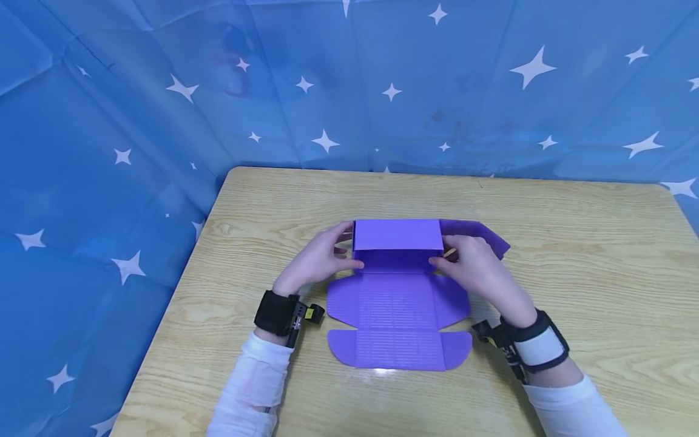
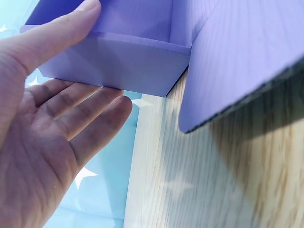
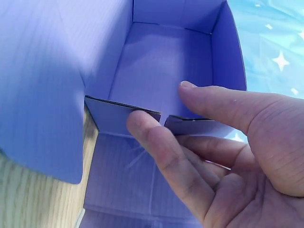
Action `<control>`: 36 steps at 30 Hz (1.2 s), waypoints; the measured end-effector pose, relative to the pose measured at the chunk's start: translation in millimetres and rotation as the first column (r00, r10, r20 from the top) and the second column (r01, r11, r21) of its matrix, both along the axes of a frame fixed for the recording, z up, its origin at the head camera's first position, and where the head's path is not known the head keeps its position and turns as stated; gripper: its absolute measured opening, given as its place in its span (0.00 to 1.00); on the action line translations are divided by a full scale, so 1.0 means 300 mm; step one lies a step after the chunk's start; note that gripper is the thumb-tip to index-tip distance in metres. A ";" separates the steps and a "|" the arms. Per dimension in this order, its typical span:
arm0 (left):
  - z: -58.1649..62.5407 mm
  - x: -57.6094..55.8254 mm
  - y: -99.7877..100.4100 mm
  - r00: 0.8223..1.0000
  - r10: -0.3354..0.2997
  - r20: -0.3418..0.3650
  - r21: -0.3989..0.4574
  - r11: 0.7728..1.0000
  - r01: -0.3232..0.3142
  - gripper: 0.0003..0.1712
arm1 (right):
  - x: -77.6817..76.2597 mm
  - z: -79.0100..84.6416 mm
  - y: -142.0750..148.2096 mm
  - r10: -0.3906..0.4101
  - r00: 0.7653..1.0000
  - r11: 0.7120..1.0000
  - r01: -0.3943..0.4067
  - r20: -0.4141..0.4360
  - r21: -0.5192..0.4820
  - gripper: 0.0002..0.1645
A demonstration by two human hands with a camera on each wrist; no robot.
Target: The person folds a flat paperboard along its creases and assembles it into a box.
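A partly folded purple cardboard box (image 1: 397,234) stands on the table, its lid panel (image 1: 395,303) laid flat toward me. My left hand (image 1: 319,258) holds the box's left end wall (image 2: 114,64), thumb over the rim and fingers against the outside. At the right end, my right hand (image 1: 477,267) grips two short end flaps (image 3: 114,114) that stand with a narrow gap between them. Its thumb is on the inner side and its fingers are outside. A long side flap (image 1: 475,235) sticks out to the right, unfolded.
The wood-grain table (image 1: 590,273) reaches back to a blue curtain (image 1: 469,91) with white stars. Rounded lid flaps (image 1: 456,350) spread out on both sides of the lid's near edge. Each wrist wears a strap (image 1: 540,346) with a small camera.
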State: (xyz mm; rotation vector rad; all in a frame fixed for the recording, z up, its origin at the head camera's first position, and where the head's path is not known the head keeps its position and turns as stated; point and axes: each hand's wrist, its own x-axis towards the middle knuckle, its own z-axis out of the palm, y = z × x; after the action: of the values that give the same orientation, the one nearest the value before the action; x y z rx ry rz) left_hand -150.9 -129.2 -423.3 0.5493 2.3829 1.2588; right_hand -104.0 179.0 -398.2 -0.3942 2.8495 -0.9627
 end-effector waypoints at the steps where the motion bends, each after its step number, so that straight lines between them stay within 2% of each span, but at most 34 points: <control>1: -0.001 0.001 0.001 1.000 0.002 0.001 0.000 1.000 -0.002 0.49 | 0.000 -0.001 -0.001 0.003 1.000 1.000 -0.003 -0.006 -0.004 0.07; 4: -0.003 0.004 0.005 1.000 -0.004 -0.001 -0.002 1.000 0.004 0.49 | 0.002 -0.004 -0.001 0.005 1.000 1.000 -0.005 -0.020 -0.008 0.04; 36: -0.004 0.004 0.016 0.999 -0.013 -0.030 -0.022 1.000 0.013 0.48 | 0.002 -0.028 -0.011 -0.030 0.997 0.999 0.032 -0.071 0.027 0.02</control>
State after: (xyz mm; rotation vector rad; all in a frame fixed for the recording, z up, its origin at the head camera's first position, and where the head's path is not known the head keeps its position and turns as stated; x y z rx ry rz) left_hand -149.6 -124.4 -424.6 0.5803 2.4110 1.2257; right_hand -103.5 175.6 -406.5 -0.3900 2.9379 -0.9309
